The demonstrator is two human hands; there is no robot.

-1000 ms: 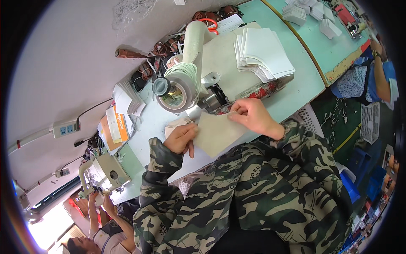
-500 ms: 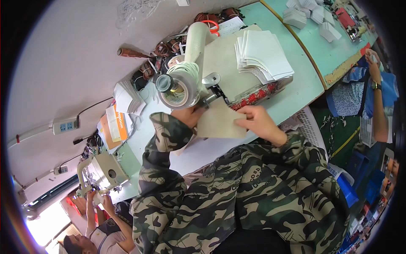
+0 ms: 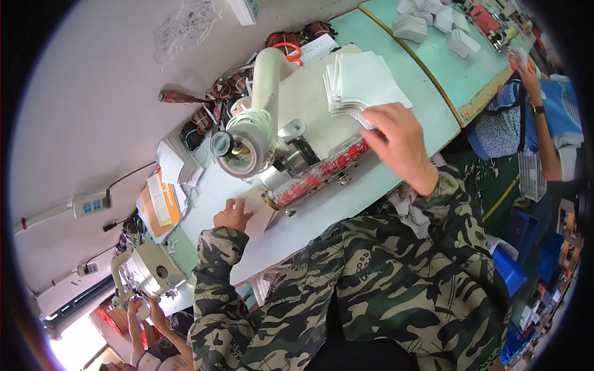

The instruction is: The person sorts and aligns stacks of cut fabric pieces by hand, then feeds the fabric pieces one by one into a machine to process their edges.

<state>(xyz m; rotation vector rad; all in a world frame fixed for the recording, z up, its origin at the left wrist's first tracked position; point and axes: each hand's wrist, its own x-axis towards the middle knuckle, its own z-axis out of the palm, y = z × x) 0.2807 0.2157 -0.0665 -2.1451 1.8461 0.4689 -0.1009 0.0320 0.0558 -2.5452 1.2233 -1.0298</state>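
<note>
A pale sewing machine (image 3: 265, 77) stands on the table in front of me, its flat bed edged with chipped red paint. On the bed lies a fanned stack of white cut panels (image 3: 365, 77), each with a curved edge. My right hand (image 3: 402, 142) is over the near corner of that stack, thumb and fingers apart; whether the fingertips touch it I cannot tell. Beyond the machine's left end, my left hand (image 3: 231, 216) is low at the tabletop, thumb apart from the fingers, against a pale pinkish panel (image 3: 258, 219) partly hidden by the machine.
A cone of pale thread (image 3: 250, 133) tops the machine. Behind it are orange-handled scissors (image 3: 289, 51) and a wooden-handled tool (image 3: 176, 96). More white panels (image 3: 177, 159) stand at the left. Co-workers sit on both sides; another sewing machine (image 3: 148, 266) is at lower left.
The pale panel between my hands has left the machine's needle area. My left hand has moved left and down to the tabletop; my right hand has let go and risen toward the stack.
</note>
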